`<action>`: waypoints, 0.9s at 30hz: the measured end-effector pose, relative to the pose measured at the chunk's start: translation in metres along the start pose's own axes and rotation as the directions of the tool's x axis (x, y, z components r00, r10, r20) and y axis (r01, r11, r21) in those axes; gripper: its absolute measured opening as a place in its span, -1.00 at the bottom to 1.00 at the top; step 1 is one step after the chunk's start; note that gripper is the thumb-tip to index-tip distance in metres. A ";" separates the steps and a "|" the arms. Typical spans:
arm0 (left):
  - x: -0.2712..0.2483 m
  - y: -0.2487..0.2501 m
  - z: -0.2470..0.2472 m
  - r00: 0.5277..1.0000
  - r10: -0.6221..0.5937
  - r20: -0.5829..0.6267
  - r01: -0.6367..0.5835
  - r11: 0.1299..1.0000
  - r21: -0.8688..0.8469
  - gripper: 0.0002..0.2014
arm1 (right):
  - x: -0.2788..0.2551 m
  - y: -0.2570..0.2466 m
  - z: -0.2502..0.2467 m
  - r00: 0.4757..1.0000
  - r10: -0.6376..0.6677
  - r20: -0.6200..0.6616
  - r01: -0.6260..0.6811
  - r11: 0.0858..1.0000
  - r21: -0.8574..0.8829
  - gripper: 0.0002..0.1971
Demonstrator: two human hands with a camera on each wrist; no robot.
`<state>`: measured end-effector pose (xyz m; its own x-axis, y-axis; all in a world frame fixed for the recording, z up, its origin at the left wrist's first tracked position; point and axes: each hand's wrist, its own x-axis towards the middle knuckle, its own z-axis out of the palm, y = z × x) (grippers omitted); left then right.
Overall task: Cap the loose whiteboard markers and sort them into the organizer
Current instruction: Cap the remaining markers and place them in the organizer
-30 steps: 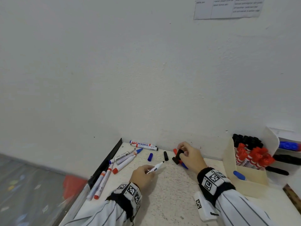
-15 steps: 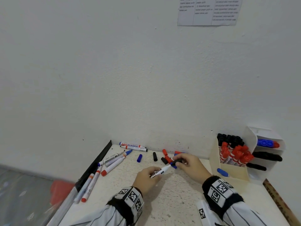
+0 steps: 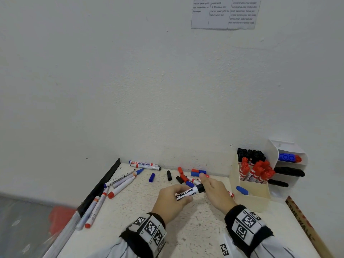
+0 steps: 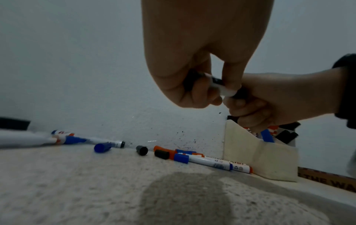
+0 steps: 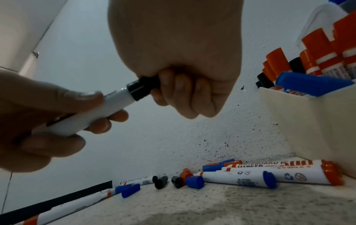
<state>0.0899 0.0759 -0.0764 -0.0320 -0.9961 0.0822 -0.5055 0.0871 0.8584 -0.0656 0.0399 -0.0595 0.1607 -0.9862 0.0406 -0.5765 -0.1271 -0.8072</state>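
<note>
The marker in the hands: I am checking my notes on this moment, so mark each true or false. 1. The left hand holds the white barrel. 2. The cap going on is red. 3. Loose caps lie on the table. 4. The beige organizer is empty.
1. True: the left hand grips the marker by its white barrel.
2. False: the right hand holds a black cap at the marker's end.
3. True: a blue cap and a black one lie on the table.
4. False: the organizer holds red and black markers.
</note>
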 end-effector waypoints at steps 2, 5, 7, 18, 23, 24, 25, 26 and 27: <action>-0.004 0.005 0.004 0.999 0.021 0.025 -0.022 0.998 0.063 -0.75 | -0.003 -0.003 0.001 1.000 -0.004 -0.011 0.004 1.000 -0.017 -0.54; -0.007 0.008 0.007 0.998 0.044 0.048 -0.051 0.986 0.156 -0.75 | -0.008 -0.007 0.001 1.000 0.014 -0.018 -0.015 1.000 -0.011 -0.54; -0.009 0.012 0.008 0.996 0.039 0.074 -0.049 0.988 0.148 -0.73 | -0.009 -0.011 0.000 0.999 0.015 -0.045 -0.015 1.000 -0.007 -0.53; -0.027 0.039 -0.007 0.866 -0.237 0.439 0.416 0.829 -0.373 -0.64 | -0.019 -0.008 0.000 0.991 -0.088 -0.100 0.109 0.968 0.227 -0.56; -0.029 0.039 0.000 0.950 -0.170 0.261 0.208 0.970 -0.128 -0.67 | -0.023 -0.007 -0.002 0.995 -0.059 -0.085 0.074 0.981 0.182 -0.56; -0.028 0.037 0.003 0.972 -0.112 0.208 0.121 0.992 -0.031 -0.67 | -0.024 -0.007 -0.003 0.995 -0.048 -0.086 0.061 0.985 0.160 -0.55; -0.027 0.034 0.007 0.985 -0.051 0.165 0.042 0.997 0.058 -0.67 | -0.025 -0.008 -0.004 0.996 -0.034 -0.082 0.045 0.989 0.140 -0.55; -0.026 0.032 0.009 0.991 -0.004 0.135 -0.015 0.991 0.136 -0.67 | -0.025 -0.009 -0.005 0.997 -0.018 -0.074 0.027 0.992 0.123 -0.54; -0.026 0.030 0.011 0.993 0.029 0.114 -0.054 0.974 0.219 -0.68 | -0.026 -0.009 -0.006 0.998 -0.003 -0.064 0.010 0.994 0.107 -0.53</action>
<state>0.0664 0.1044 -0.0581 -0.1450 -0.9882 0.0486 -0.6794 0.1352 0.7212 -0.0692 0.0659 -0.0495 0.1110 -0.9905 0.0805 -0.4858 -0.1248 -0.8651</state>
